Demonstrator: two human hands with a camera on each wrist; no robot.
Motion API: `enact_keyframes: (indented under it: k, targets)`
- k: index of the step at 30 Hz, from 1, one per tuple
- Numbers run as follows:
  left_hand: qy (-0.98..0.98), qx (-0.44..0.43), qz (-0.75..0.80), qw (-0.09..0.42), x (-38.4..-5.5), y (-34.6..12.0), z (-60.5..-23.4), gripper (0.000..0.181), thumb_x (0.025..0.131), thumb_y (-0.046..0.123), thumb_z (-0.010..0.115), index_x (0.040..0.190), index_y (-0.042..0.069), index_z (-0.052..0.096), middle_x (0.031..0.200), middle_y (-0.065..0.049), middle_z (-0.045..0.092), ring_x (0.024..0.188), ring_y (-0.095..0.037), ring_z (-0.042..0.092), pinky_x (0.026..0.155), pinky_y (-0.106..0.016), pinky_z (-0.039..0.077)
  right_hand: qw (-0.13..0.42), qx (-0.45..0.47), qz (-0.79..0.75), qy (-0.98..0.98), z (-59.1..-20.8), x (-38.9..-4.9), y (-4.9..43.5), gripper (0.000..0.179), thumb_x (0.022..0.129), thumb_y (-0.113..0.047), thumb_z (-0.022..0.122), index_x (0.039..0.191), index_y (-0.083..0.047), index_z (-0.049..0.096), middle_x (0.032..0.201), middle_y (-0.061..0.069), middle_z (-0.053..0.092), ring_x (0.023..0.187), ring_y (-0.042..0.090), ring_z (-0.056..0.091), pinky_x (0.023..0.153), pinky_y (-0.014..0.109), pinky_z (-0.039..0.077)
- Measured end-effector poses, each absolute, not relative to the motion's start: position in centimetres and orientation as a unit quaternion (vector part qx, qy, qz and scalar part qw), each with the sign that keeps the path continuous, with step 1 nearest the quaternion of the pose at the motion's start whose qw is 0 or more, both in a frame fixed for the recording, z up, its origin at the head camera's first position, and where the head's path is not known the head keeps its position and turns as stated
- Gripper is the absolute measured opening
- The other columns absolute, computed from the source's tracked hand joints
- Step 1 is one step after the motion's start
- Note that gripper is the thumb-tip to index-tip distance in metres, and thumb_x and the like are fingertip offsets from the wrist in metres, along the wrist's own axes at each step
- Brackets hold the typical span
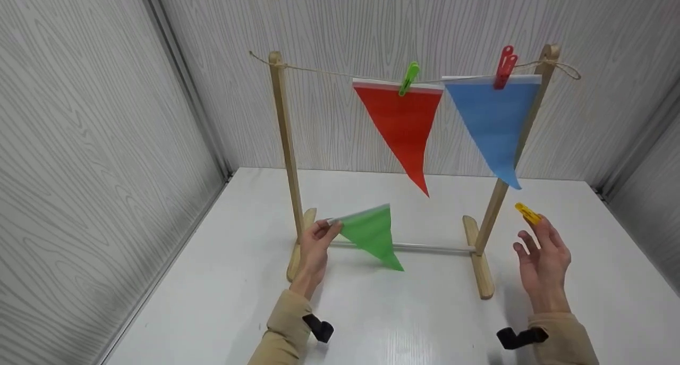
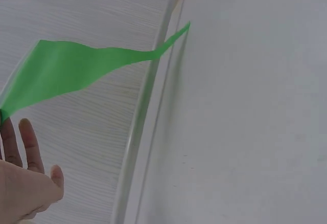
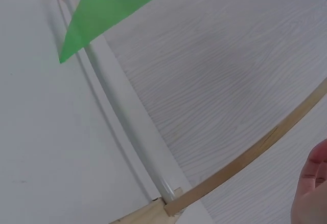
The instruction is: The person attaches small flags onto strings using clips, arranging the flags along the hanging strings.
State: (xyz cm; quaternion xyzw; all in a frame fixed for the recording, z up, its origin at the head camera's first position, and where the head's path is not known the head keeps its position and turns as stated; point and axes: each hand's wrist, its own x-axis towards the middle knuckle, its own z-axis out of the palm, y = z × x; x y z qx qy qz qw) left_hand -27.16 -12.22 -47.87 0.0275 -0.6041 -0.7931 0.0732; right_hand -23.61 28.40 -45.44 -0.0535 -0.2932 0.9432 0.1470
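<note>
My left hand point(image 1: 315, 251) pinches a green triangular pennant point(image 1: 367, 231) by the left end of its white top edge, and the point of the pennant hangs down to the right. In the left wrist view the same pennant point(image 2: 76, 68) stretches away from the fingers point(image 2: 31, 142). On the right, my right hand point(image 1: 545, 264) holds a yellow clothespin point(image 1: 527, 214) at its fingertips, to the right of the stand. Only part of that hand point(image 3: 310, 188) shows in the right wrist view, where the clothespin is out of sight.
A twine line point(image 1: 324, 71) runs between two wooden posts point(image 1: 287, 136). A green clothespin point(image 1: 409, 78) clips a red pennant point(image 1: 406, 120) to it, and a red clothespin point(image 1: 504, 70) clips a blue pennant point(image 1: 494, 120). A pale rod point(image 1: 433, 248) joins the wooden feet point(image 1: 482, 277) on the white table point(image 1: 398, 317).
</note>
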Motion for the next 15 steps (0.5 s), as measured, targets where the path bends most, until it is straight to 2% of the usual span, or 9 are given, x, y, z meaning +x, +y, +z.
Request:
enact_keyframes:
  k: [3, 10, 15]
  targets:
    - [-0.600, 0.028, -0.794, 0.093, -26.9, -12.4, -46.9, 0.017, 0.094, 0.011, 0.071, 0.106, 0.001, 0.065, 0.097, 0.002, 0.069, 0.098, -0.010, 0.065, 0.108, -0.033, 0.043, 0.154, -0.036, 0.943, -0.292, -44.9, -23.4, 27.9, 0.028, 0.097, -0.016, 0.066, 0.123, -0.007, 0.066, 0.114, 0.005, 0.073, 0.075, 0.017, 0.063, 0.060, 0.025, 0.053]
    - [-0.572, 0.017, -0.808, 0.138, -26.6, -13.0, -44.5, 0.012, 0.094, 0.009, 0.070, 0.105, 0.002, 0.068, 0.095, 0.003, 0.069, 0.095, -0.010, 0.066, 0.096, -0.022, 0.051, 0.187, -0.012, 0.940, -0.284, -43.3, -23.1, 26.6, 0.031, 0.098, -0.015, 0.064, 0.127, -0.004, 0.061, 0.118, 0.007, 0.067, 0.072, 0.018, 0.059, 0.055, 0.025, 0.050]
    - [-0.554, 0.001, -0.815, 0.169, -26.4, -13.4, -42.7, 0.010, 0.095, 0.006, 0.067, 0.105, 0.002, 0.068, 0.094, 0.003, 0.069, 0.093, -0.010, 0.066, 0.097, -0.022, 0.052, 0.206, 0.009, 0.942, -0.265, -42.3, -22.8, 25.6, 0.032, 0.099, -0.014, 0.062, 0.128, -0.001, 0.059, 0.115, 0.009, 0.068, 0.068, 0.018, 0.059, 0.052, 0.026, 0.049]
